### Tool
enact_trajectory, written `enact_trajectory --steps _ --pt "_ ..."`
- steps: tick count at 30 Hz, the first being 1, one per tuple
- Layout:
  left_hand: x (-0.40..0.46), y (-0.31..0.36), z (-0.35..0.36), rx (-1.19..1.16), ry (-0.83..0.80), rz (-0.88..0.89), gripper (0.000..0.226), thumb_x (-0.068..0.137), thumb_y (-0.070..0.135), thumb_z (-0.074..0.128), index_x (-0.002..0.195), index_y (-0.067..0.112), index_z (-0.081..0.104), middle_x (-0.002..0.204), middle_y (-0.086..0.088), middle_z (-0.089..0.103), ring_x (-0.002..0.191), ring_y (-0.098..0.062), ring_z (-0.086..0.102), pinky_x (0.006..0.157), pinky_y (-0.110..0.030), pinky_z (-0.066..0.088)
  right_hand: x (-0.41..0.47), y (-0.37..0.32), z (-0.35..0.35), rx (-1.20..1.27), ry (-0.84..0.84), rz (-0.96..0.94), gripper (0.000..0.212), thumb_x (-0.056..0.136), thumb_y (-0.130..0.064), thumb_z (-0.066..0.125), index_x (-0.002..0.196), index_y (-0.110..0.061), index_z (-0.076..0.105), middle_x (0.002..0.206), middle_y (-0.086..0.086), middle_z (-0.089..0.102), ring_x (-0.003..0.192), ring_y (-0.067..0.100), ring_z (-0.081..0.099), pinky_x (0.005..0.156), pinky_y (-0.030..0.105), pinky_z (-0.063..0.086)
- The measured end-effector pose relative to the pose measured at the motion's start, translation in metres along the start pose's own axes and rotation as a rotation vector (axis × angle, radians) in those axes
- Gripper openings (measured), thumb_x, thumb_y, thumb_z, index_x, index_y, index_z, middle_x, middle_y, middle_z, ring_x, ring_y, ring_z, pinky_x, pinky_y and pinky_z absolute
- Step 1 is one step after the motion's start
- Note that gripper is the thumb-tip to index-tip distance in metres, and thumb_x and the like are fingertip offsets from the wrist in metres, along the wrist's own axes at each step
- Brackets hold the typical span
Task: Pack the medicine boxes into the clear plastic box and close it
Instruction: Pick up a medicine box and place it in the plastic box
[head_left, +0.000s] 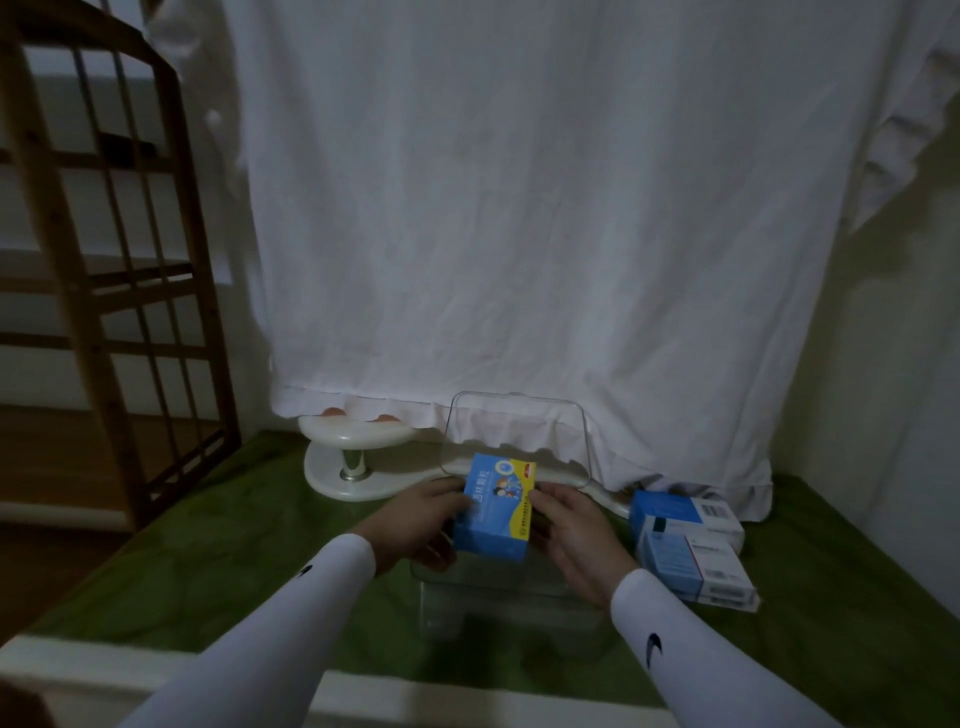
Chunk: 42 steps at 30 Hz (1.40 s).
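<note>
Blue medicine box (493, 512) held over open clear plastic box (511, 597) – left hand (423, 519) and right hand (569, 530) grip opposite sides, likely to lower it in level | lid (517, 434) upright behind clear box – access free | two medicine boxes (691, 545) wait just right of it

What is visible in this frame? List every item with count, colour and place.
Blue-and-yellow cardboard medicine box: one, held over the clear box.
Clear plastic box: one, transparent, centre, lid standing open behind.
Blue-and-white medicine boxes: two or more, stacked at right.
White two-tier stand: one, left rear.
Green cloth: one, covering the surface.
White hanging sheet: one, backdrop.
Brown wooden rack: one, far left.
Left hand: grips the held box's left side.
Right hand: grips its right side.
</note>
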<state>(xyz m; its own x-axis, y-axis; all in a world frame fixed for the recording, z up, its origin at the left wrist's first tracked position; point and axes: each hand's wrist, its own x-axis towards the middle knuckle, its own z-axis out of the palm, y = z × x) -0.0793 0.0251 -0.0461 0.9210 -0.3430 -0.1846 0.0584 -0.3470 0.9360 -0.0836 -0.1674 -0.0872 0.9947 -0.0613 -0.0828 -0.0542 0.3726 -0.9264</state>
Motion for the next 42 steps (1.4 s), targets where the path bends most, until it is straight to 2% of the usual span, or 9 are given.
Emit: enact_trajectory --steps 3,6,13,21,26,29,33,38,42 --pt "0.003 -0.002 0.000 -0.038 0.031 -0.026 0.028 0.100 0.040 0.038 0.104 0.024 0.060 0.105 -0.015 0.064 0.085 -0.029 0.065 0.076 -0.036 0.056 0.000 0.000 -0.002 -0.006 -0.019 0.009 0.025 0.094 -0.008 0.056 0.117 0.001 0.059 0.108 0.017 0.072 0.091 0.024 0.072 0.065 0.030 0.057" --pt "0.009 -0.005 0.000 -0.189 0.037 -0.077 0.050 0.100 0.051 0.031 0.112 0.014 0.063 0.106 -0.017 0.067 0.097 -0.032 0.065 0.084 -0.041 0.054 0.001 0.001 -0.004 -0.001 -0.023 0.025 0.027 0.094 -0.007 0.056 0.120 0.002 0.058 0.112 0.018 0.071 0.094 0.026 0.071 0.066 0.030 0.057" --pt "0.021 -0.005 0.002 -0.477 -0.017 -0.216 0.074 0.095 0.064 0.018 0.121 0.008 0.059 0.116 -0.020 0.064 0.106 -0.034 0.062 0.079 -0.042 0.052 0.002 0.000 -0.008 -0.007 0.031 0.076 0.023 0.095 -0.004 0.054 0.117 0.002 0.055 0.113 0.021 0.068 0.095 0.027 0.068 0.069 0.032 0.059" --pt "0.033 -0.009 0.005 -0.591 -0.086 -0.307 0.087 0.091 0.070 0.016 0.126 0.002 0.056 0.119 -0.021 0.060 0.109 -0.034 0.059 0.083 -0.046 0.050 0.008 0.005 -0.012 -0.087 0.086 0.181 0.028 0.096 -0.006 0.053 0.123 0.002 0.054 0.113 0.021 0.068 0.097 0.029 0.068 0.066 0.032 0.059" --pt "0.037 -0.008 0.009 -0.605 -0.096 -0.346 0.088 0.090 0.072 0.018 0.125 -0.001 0.054 0.118 -0.021 0.059 0.107 -0.034 0.058 0.082 -0.047 0.049 0.011 0.003 -0.010 -0.025 0.071 0.256 0.022 0.098 -0.022 0.051 0.103 -0.005 0.063 0.102 0.015 0.066 0.090 0.027 0.065 0.074 0.038 0.054" --pt "0.040 -0.009 0.012 -0.594 -0.088 -0.373 0.087 0.090 0.072 0.018 0.122 -0.001 0.053 0.117 -0.022 0.058 0.107 -0.036 0.057 0.083 -0.048 0.047 0.016 0.004 -0.014 -0.021 0.126 0.314 0.036 0.099 -0.036 0.045 0.113 -0.006 0.058 0.104 0.015 0.065 0.092 0.029 0.063 0.076 0.041 0.052" --pt "0.048 -0.013 0.014 -0.577 -0.092 -0.410 0.087 0.090 0.072 0.019 0.125 -0.001 0.050 0.118 -0.023 0.058 0.108 -0.037 0.056 0.094 -0.051 0.045 0.024 0.007 -0.016 -0.007 0.168 0.394 0.055 0.096 -0.048 0.044 0.130 -0.005 0.049 0.124 0.021 0.058 0.108 0.035 0.059 0.085 0.046 0.050" --pt "0.059 -0.022 0.017 -0.555 -0.082 -0.447 0.088 0.085 0.076 0.028 0.122 0.000 0.052 0.118 -0.022 0.058 0.110 -0.037 0.056 0.104 -0.055 0.038 0.030 0.011 -0.019 -0.010 0.173 0.435 0.063 0.094 -0.054 0.043 0.133 -0.004 0.048 0.125 0.021 0.057 0.110 0.035 0.058 0.095 0.048 0.048" --pt "0.065 -0.025 0.019 -0.543 -0.073 -0.478 0.094 0.084 0.078 0.026 0.128 -0.002 0.050 0.120 -0.022 0.057 0.110 -0.037 0.055 0.097 -0.050 0.044 0.034 0.014 -0.022 -0.057 0.184 0.470 0.069 0.092 -0.059 0.042 0.133 -0.004 0.048 0.124 0.022 0.057 0.112 0.036 0.057 0.098 0.050 0.045"
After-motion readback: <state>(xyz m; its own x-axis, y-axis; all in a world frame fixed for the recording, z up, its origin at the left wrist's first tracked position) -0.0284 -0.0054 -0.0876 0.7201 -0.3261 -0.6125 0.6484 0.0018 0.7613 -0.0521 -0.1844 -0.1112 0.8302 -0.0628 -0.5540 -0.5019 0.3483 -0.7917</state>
